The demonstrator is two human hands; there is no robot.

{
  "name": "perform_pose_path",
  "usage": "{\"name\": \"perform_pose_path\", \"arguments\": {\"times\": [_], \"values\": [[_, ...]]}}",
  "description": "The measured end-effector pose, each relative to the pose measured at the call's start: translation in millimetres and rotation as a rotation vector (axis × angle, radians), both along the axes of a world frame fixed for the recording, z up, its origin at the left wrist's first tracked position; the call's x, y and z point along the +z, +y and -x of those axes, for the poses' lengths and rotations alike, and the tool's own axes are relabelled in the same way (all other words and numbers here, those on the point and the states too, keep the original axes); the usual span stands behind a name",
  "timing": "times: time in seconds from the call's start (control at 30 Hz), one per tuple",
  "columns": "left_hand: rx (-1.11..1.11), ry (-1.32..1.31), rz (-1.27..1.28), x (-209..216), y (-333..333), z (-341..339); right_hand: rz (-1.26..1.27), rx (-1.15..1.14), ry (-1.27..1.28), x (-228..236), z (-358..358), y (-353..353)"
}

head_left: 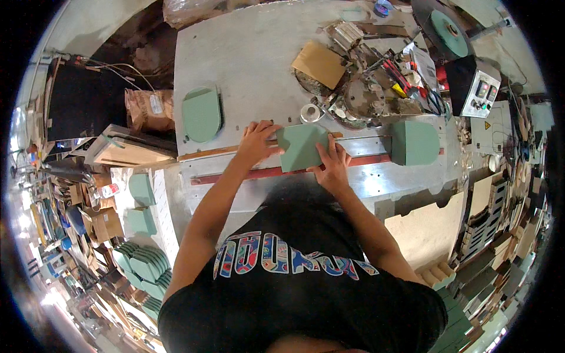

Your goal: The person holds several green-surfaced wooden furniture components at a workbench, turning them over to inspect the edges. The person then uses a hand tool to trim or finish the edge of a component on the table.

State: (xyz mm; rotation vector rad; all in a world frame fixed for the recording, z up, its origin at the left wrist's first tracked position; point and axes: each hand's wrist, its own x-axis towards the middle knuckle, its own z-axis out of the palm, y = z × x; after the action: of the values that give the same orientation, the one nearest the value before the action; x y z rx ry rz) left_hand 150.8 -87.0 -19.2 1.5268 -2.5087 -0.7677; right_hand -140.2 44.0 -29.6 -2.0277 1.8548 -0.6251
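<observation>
A pale green panel point(297, 150) with a rounded corner lies in front of me across a wooden strip and a red rail. At its left edge, my left hand point(257, 146) steadies it, fingers bent and thumb against the panel. My right hand point(332, 165) has its fingertips on the right side and its thumb by the near edge. A stack of similar green panels point(421, 143) stands on the right part of the rail. Another green panel point(200, 115) rests flat on the metal table point(241, 65) to the far left.
A round machine head point(359, 97) with a tan board point(319, 65) and a tape roll point(310, 113) sits beyond the panel. Scissors point(436, 103) and a control box point(481, 91) are at right. Several green panels point(144, 262) are piled lower left.
</observation>
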Motion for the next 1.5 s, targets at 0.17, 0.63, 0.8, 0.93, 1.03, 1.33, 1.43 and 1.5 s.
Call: {"name": "perform_pose_path", "arguments": {"times": [0.17, 0.63, 0.8, 0.93, 1.03, 1.33, 1.43, 1.5], "values": [[-0.253, -0.149, 0.087, 35.0, -15.9, -14.3, -0.018, 0.023, 0.003, -5.6, -20.5, -6.1], [-0.44, -0.164, -0.016, 50.4, -56.0, -44.0, -0.052, -0.132, -0.066, -11.3, -42.1, -28.6], [-0.4, -0.182, -0.056, 54.7, -55.6, -52.7, -0.188, -0.245, -0.063, -1.2, -48.9, -41.4], [-0.325, -0.272, -0.108, 50.0, -53.2, -54.6, -0.158, -0.262, 0.13, 5.7, -50.3, -54.4], [-0.28, -0.251, -0.085, 41.1, -49.2, -58.3, -0.151, -0.206, 0.244, 0.5, -44.5, -58.5], [-0.112, -0.194, -0.138, 38.6, -44.1, -54.9, -0.131, -0.14, 0.333, 9.0, -32.2, -64.3], [-0.071, -0.158, -0.114, 26.0, -41.8, -53.6, -0.143, -0.145, 0.35, 9.7, -28.7, -62.9], [-0.044, -0.153, -0.114, 22.7, -40.5, -52.7, -0.16, -0.154, 0.359, 10.0, -29.7, -62.8]]}}
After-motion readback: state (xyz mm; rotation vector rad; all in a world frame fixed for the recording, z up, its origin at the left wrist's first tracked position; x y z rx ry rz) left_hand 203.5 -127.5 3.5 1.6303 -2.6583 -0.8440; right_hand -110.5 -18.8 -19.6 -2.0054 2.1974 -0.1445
